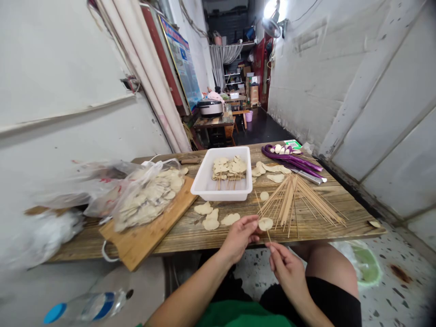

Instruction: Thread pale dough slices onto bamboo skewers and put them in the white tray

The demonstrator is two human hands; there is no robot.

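Note:
My left hand [240, 236] pinches a pale round slice [265, 224] at the near edge of the wooden table [190, 231]. My right hand [284, 263] is just below it, gripping the lower end of a thin bamboo skewer [269, 236] that runs up into the slice. A fanned pile of bamboo skewers [296, 200] lies right behind the hands. Three loose slices [213, 218] lie on the table to the left of my left hand. A white tub [204, 179] holds finished skewers of slices.
A cutting board [143, 238] at the left carries a plastic bag of slices [150, 197]. Purple eggplants [293, 160] and more slices [272, 170] lie at the far right. A water bottle [86, 306] lies low at the left. My knee [327, 263] is under the table edge.

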